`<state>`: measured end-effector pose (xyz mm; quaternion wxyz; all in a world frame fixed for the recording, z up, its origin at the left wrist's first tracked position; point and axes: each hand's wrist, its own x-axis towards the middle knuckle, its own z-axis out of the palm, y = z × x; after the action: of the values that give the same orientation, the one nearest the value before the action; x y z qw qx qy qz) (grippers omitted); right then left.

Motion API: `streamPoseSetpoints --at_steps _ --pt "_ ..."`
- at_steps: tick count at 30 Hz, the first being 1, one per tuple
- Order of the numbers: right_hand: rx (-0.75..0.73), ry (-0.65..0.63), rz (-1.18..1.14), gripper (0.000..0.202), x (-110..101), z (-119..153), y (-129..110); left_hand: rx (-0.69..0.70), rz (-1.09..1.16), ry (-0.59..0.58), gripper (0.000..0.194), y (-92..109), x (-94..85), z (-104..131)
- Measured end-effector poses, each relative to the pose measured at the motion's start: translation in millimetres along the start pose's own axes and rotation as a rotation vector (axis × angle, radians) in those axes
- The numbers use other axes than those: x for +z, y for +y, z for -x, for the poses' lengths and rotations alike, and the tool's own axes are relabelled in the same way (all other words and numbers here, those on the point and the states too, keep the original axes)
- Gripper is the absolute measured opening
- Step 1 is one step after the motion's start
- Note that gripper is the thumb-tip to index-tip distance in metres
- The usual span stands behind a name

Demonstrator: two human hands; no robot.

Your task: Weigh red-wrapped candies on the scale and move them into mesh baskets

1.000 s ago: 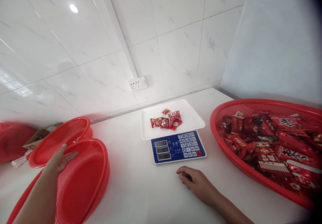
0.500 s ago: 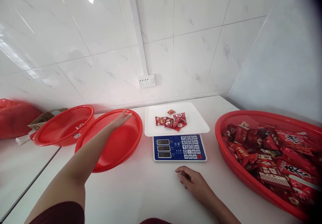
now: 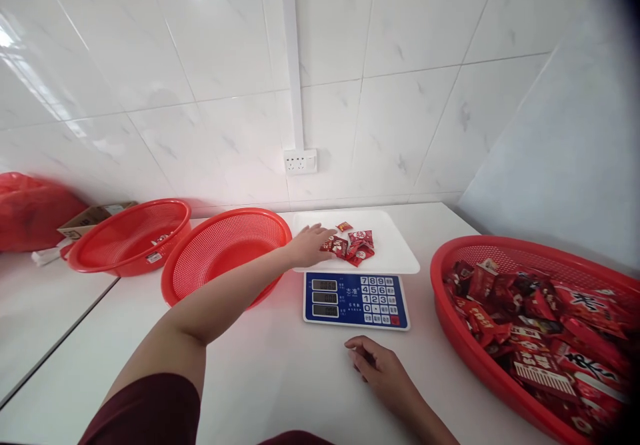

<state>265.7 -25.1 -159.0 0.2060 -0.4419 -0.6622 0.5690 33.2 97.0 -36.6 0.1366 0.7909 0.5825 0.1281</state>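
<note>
My left hand (image 3: 313, 245) reaches over the left side of the white scale tray (image 3: 393, 248), fingers spread and holding nothing. Its fingertips are at the red snack packets (image 3: 360, 246) piled there and partly cover them; whether they touch cannot be made out. One small orange-red packet (image 3: 344, 227) lies apart behind the pile. Below the tray is the scale's blue panel (image 3: 353, 298), with number keys and lit readouts. In front of the scale, my right hand (image 3: 375, 361) rests on the white table, its fingers loosely curled with nothing visible in them.
A large red basket (image 3: 450, 305) full of red-wrapped snacks stands at right. Left of the scale is a red basket (image 3: 175, 268), partly behind my left arm. Farther left are another red basket (image 3: 135, 268), a cardboard box (image 3: 87, 221) and a red bag (image 3: 35, 211).
My left hand has moved right, from above the near red basket to the packets on the scale tray. That basket has shifted slightly. My right hand stays in front of the scale.
</note>
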Motion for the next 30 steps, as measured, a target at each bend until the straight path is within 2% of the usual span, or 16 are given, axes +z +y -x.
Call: streamPoseSetpoints --at_steps 3,11,14,17,20,22,24,26,28,30 --pt "0.003 0.002 -0.003 0.028 0 1 1 -0.010 -0.058 -0.044 0.055 7 2.1 -3" --pt "-0.018 0.001 -0.006 0.028 0 2 3 -0.044 -0.128 -0.038 0.055 -1 -8.1 12" --pt "-0.016 0.000 -0.003 0.028 0 2 1 -0.066 -0.136 0.048 0.049 0 -14.0 23" --pt "-0.009 0.009 0.004 0.028 0 3 0 -0.115 -0.164 0.170 0.046 -3 -31.8 43" --pt "-0.005 0.014 0.009 0.028 1 4 -2 -0.195 -0.203 0.290 0.043 -3 -51.4 77" --pt "-0.005 0.014 0.014 0.029 0 3 -8 -0.221 -0.189 0.385 0.041 5 -54.9 105" --pt "-0.046 0.040 0.050 0.029 -5 0 -20 -0.196 -0.043 0.429 0.038 18 -46.1 133" --pt "-0.134 0.121 0.124 0.030 -15 -9 -36 -0.154 0.211 0.289 0.037 31 -27.4 155" --pt "-0.228 0.252 0.222 0.030 -28 -24 -56 -0.186 0.350 0.118 0.043 35 -5.6 170" --pt "-0.312 0.386 0.359 0.030 -40 -42 -74 -0.299 0.383 0.086 0.050 29 11.7 179"
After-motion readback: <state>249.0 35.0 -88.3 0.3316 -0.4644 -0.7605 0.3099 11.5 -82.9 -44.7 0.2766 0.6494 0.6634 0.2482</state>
